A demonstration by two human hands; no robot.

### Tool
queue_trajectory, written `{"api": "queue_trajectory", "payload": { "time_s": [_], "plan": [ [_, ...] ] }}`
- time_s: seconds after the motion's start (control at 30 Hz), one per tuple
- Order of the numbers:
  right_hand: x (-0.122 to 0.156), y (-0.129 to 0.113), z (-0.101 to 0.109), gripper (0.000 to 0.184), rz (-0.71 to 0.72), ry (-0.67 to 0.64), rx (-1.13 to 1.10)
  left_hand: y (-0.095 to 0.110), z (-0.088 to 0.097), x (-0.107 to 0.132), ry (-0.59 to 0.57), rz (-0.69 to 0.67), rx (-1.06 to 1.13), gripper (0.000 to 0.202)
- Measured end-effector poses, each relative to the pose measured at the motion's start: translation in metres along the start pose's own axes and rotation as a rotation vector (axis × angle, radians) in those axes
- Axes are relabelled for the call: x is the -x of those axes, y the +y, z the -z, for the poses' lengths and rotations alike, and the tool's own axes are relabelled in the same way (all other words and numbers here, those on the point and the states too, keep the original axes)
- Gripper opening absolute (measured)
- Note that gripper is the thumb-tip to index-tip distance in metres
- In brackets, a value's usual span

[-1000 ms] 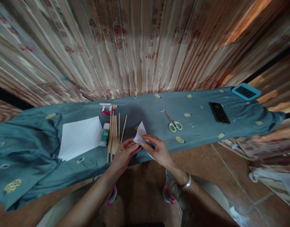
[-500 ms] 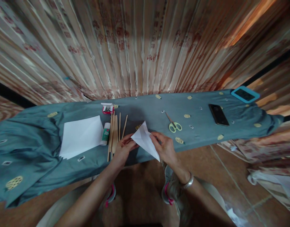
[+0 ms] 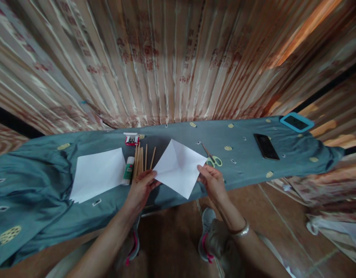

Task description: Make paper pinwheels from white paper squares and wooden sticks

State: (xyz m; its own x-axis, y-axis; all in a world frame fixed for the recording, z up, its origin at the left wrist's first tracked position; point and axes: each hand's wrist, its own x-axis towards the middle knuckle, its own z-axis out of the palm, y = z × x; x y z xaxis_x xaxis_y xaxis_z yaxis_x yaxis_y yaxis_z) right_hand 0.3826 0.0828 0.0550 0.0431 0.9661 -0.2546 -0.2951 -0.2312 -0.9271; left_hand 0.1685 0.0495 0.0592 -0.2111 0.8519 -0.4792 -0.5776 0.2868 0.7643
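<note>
A white square sheet of paper (image 3: 180, 166) with a faint crease is spread out above the cloth, one corner toward me. My left hand (image 3: 141, 188) pinches its left corner between thumb and fingers. At the right corner my right hand (image 3: 213, 181) pinches it the same way. Beside my left hand lie several thin wooden sticks (image 3: 139, 160) and a green and white glue stick (image 3: 128, 170). Green-handled scissors (image 3: 213, 160) rest just beyond my right hand, partly behind the paper's corner.
A stack of white paper (image 3: 98, 173) lies at the left. Behind the sticks stands a small open red box (image 3: 132, 139) of small items. A black phone (image 3: 266, 146) and a blue-framed device (image 3: 297, 122) lie at the right on the blue-green cloth (image 3: 241, 170).
The paper has gone from a folded triangle to an opened square. My right hand has moved from the fold to the right corner, a little farther from my left hand.
</note>
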Motion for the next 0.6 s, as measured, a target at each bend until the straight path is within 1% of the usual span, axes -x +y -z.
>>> {"api": "queue_trajectory", "payload": {
  "time_s": [0.1, 0.17, 0.33, 0.47, 0.53, 0.6],
  "plan": [
    [-0.002, -0.001, 0.003, 0.033, -0.017, 0.029, -0.022, -0.001, -0.002, 0.001, 0.012, -0.006, -0.026, 0.033],
    [-0.003, 0.000, 0.005, 0.033, -0.015, 0.050, 0.004, -0.002, -0.002, 0.001, 0.023, -0.026, -0.065, 0.038],
    [-0.007, 0.004, 0.010, 0.034, 0.006, 0.090, 0.121, -0.002, 0.003, -0.001, 0.089, -0.103, -0.236, 0.040],
    [-0.011, 0.006, 0.011, 0.036, 0.018, 0.042, 0.141, 0.001, 0.004, 0.000, 0.037, -0.135, -0.384, 0.035],
    [-0.014, 0.005, 0.013, 0.040, 0.029, 0.022, 0.134, 0.002, 0.004, 0.001, 0.019, -0.146, -0.409, 0.034],
    [-0.017, 0.006, 0.016, 0.042, 0.049, 0.019, 0.173, 0.003, 0.005, 0.001, 0.021, -0.161, -0.421, 0.035]
  ]
}}
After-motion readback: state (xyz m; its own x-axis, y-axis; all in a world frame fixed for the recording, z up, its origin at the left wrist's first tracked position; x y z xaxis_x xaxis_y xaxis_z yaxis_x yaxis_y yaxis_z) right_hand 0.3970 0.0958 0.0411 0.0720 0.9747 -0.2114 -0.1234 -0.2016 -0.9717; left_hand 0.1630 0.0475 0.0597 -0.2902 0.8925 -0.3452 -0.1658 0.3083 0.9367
